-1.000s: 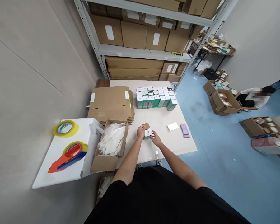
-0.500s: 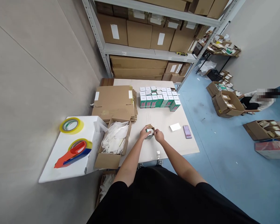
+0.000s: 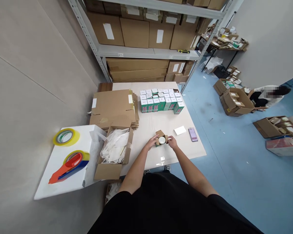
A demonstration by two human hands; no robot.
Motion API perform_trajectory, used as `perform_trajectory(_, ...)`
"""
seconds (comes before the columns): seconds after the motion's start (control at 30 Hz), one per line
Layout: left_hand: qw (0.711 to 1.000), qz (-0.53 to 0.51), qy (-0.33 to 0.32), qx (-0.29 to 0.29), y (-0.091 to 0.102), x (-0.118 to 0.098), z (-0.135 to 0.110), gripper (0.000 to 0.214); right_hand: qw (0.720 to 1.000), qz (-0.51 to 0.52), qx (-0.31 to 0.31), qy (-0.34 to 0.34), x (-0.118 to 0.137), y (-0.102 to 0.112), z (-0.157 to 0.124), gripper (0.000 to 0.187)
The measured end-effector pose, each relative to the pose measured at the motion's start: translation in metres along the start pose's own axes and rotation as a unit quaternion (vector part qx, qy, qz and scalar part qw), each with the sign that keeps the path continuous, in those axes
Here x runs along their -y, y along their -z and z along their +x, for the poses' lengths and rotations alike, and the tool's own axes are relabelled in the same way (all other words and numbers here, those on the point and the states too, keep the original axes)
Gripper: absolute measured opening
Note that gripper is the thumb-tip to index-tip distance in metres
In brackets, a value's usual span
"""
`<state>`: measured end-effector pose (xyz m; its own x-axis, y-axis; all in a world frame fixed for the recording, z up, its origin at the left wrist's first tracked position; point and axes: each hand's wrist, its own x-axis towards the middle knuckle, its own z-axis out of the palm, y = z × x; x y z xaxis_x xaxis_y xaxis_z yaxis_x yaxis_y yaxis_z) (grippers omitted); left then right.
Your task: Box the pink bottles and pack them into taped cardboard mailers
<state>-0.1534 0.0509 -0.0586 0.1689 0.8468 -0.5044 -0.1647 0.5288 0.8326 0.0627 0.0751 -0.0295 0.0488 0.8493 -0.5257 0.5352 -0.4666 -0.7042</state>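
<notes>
Pale tabletop [image 3: 156, 120] spread before us, metal shelving [image 3: 141, 52] beyond. Near its front edge sat a small open box [image 3: 159, 133], a round white lid [image 3: 162, 140] showing inside. Our left hand [image 3: 151, 142] curved against its left side; our right hand [image 3: 172, 142] met the right flap. Whether either pinched, we could not tell. Spreading the flaps seemed the step in hand; the next move called for keeping them clear of the lid. Green-and-white cartons [image 3: 158, 101] stood behind, well apart; only raised flaps crowded us.
</notes>
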Motion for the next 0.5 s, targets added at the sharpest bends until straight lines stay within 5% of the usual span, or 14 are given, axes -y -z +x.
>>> perform_trajectory(0.1,1.000,0.013,-0.022,-0.009,0.003,-0.001,-0.001,0.075,0.999,-0.023,-0.032,0.029,0.000,-0.002,-0.003,0.033)
perform_trajectory(0.27,0.991,0.122,-0.045,-0.045,-0.003,-0.003,-0.005,0.079,0.977,-0.115,-0.037,0.175,0.016,-0.008,-0.007,0.027)
perform_trajectory(0.4,0.979,0.200,-0.045,-0.016,-0.004,-0.004,-0.011,0.113,0.963,-0.209,0.006,0.169,0.027,-0.014,-0.008,0.047)
perform_trajectory(0.5,0.971,0.223,-0.076,-0.046,-0.004,-0.001,-0.011,0.113,0.956,-0.249,-0.018,0.153,0.030,-0.021,-0.007,0.061)
